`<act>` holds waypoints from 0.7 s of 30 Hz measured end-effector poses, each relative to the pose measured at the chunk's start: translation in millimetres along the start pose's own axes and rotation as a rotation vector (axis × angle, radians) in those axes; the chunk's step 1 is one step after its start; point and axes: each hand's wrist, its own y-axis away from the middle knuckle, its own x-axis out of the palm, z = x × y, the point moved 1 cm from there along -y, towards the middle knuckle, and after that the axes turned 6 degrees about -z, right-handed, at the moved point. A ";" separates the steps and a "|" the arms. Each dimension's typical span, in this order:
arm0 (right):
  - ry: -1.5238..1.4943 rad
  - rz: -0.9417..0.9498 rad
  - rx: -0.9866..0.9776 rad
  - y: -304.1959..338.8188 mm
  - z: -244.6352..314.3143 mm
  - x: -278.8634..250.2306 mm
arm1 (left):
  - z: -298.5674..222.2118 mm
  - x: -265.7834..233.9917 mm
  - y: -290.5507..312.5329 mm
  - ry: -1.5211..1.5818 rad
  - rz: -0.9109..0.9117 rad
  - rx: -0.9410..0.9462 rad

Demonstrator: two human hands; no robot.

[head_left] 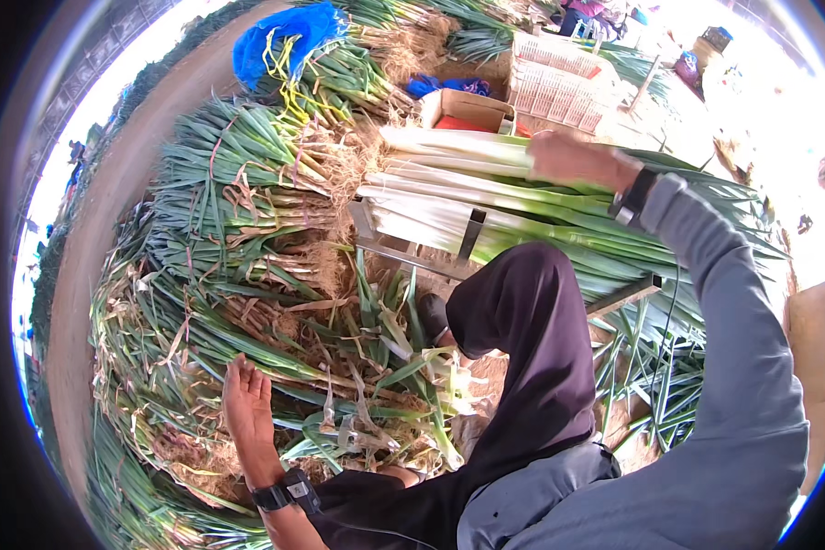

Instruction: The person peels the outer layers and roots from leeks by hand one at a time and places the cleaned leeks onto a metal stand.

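My left hand (247, 403) is open with its fingers stretched out, above a heap of untrimmed leeks (247, 339) with green tops and dry outer leaves. My right hand (573, 160) is curled closed and slightly blurred, over the far side of a row of cleaned leeks (449, 183). Whether a stalk is inside its fingers is hidden. The cleaned leeks lie side by side, white ends to the left and green leaves to the right, across a metal frame (472, 234) with upright posts.
Bundled leeks (211, 183) with roots are piled on the left. Beyond the frame are a cardboard box (467, 108), pale plastic crates (559, 82) and a blue plastic sheet (289, 41). Peeled leaves (394, 367) litter the ground by my foot. A person (588, 11) is at the far right.
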 end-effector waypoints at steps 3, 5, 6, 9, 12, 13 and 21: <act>-0.239 0.071 -0.105 2.6 38.2 12.2 | 0.0 -12.5 7.7 -0.034 -0.072 -0.031; -0.449 0.079 -0.087 10.9 26.3 -2.1 | 3.5 -11.5 3.4 -0.045 -0.067 -0.033; -0.449 0.094 -0.078 17.3 23.9 -1.0 | 5.2 -12.4 1.9 -0.048 -0.065 -0.051; -0.496 0.092 0.024 16.7 16.8 8.7 | 7.0 -8.2 0.6 -0.030 -0.056 -0.077; -0.331 0.217 -0.016 -12.5 41.2 15.2 | -3.9 -15.6 14.1 -0.061 0.009 -0.059; -0.293 0.136 -0.134 -14.5 32.4 22.6 | -3.1 -17.3 12.0 -0.051 0.028 -0.070; 0.134 0.059 -0.196 -95.8 100.7 -74.9 | -39.5 -18.9 40.0 0.126 0.063 0.080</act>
